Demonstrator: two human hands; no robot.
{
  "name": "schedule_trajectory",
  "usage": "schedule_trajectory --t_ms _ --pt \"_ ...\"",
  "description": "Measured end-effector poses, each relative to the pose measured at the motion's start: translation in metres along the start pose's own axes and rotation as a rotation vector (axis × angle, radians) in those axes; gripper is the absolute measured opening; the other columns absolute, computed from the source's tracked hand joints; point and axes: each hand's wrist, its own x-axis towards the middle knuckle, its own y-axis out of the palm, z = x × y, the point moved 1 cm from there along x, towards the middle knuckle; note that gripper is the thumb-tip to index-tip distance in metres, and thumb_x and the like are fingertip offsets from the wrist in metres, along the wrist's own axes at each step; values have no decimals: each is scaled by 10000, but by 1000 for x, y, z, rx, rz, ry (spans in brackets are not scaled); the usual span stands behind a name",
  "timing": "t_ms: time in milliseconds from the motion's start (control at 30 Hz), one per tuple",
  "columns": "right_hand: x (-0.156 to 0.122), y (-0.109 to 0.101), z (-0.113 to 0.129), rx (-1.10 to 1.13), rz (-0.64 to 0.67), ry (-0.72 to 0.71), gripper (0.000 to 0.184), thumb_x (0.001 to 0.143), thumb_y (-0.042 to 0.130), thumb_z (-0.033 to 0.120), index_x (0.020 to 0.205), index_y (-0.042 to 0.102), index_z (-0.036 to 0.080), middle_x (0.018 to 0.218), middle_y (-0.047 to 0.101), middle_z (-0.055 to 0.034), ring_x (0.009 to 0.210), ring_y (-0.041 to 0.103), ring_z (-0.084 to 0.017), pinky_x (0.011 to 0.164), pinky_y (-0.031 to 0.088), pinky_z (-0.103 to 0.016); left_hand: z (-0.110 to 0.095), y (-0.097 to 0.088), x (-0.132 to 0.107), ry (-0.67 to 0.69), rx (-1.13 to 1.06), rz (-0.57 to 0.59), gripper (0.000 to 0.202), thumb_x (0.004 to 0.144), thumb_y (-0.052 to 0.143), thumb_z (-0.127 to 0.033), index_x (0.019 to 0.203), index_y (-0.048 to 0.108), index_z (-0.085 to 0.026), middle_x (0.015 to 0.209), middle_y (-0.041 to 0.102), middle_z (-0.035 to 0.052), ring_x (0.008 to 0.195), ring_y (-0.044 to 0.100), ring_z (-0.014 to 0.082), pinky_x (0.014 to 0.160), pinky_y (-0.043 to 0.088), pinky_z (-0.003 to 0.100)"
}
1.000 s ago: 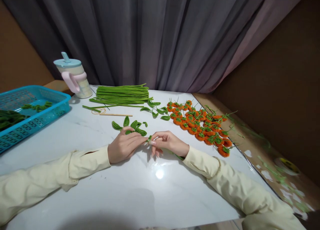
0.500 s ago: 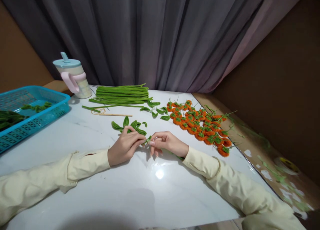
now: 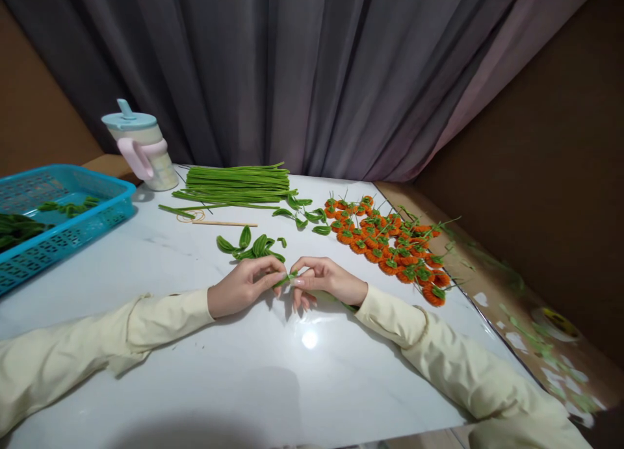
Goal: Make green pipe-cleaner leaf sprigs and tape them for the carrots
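My left hand (image 3: 244,285) and my right hand (image 3: 331,281) meet over the middle of the white table. Between their fingertips they pinch a small green pipe cleaner piece (image 3: 284,279), mostly covered by the fingers. The right hand's lower fingers hang loosely curled. Just beyond my left hand lies a cluster of green pipe cleaner leaves (image 3: 260,244). Part of another green strip shows beneath my right wrist.
A bundle of green pipe cleaners (image 3: 236,184) lies at the back, with a thin wooden stick (image 3: 224,223) before it. Loose leaves (image 3: 312,216) and many orange fuzzy ornaments (image 3: 375,241) sit to the right. At left are a blue basket (image 3: 97,223) and a lidded cup (image 3: 163,176).
My left hand has turned and its fingers have shifted slightly on the green piece, showing a little more of it. My right hand has barely moved.
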Motion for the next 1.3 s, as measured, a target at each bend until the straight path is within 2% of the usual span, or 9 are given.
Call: schedule_trajectory --t_ms 233,400,500,633,733,833,1033,1167,1300 --pt "-1 0 -4 -88 -44 -54 309 789 684 397 834 530 133 641 674 -48 458 553 -101 437 392 -188 -2 -1 3 -130 -252 98 273 825 572 -402 795 552 -131 625 543 -13 593 502 116 585 398 241" --pt "-4 4 -5 -259 -166 -153 294 790 672 411 790 586 131 630 657 -44 474 562 -113 464 441 -209 0 -3 3 -189 -356 121 253 804 615 -374 786 576 -125 618 551 -17 592 492 108 594 377 232" --pt "-8 7 -3 -475 -264 -250 269 821 637 405 771 632 140 637 660 -48 492 577 -127 498 471 -224 3 -4 4 -220 -433 142 229 800 628 -353 772 585 -130 608 557 -17 581 480 104 582 357 229" --pt "-11 9 -4 -897 -329 -439 240 907 527 337 807 654 159 669 672 -56 504 560 -117 515 440 -212 4 -3 5 -277 -534 178 269 761 670 -379 749 586 -123 569 554 -11 538 463 102 547 327 232" --pt "-12 11 -8 -1123 -342 -617 244 945 444 279 850 633 158 633 640 -56 498 537 -120 508 414 -217 4 -2 5 -314 -555 183 302 737 691 -398 734 581 -117 554 558 -3 526 456 100 533 306 229" --pt "-14 12 -12 -1237 -357 -717 221 955 408 207 883 608 149 625 625 -59 530 561 -136 507 407 -228 3 -1 4 -326 -580 193 299 729 701 -387 732 579 -114 556 567 2 533 469 102 542 315 228" --pt "-19 9 -19 -1497 -325 -770 233 956 371 159 949 603 142 748 664 -110 664 616 -186 573 443 -294 0 -2 5 -385 -639 229 219 727 696 -300 722 595 -105 570 569 16 538 490 113 561 355 248" --pt "-21 9 -18 -1715 -302 -809 211 940 404 127 948 614 150 806 676 -119 697 613 -201 539 428 -312 0 -1 5 -430 -722 264 183 692 686 -248 640 589 -102 554 516 8 535 468 114 544 350 253" --pt "-21 12 -15 -1734 -240 -892 209 928 400 82 946 599 142 781 659 -122 698 604 -200 531 415 -303 0 1 4 -512 -793 275 201 639 698 -211 554 544 -114 541 459 -11 511 426 99 492 305 242"
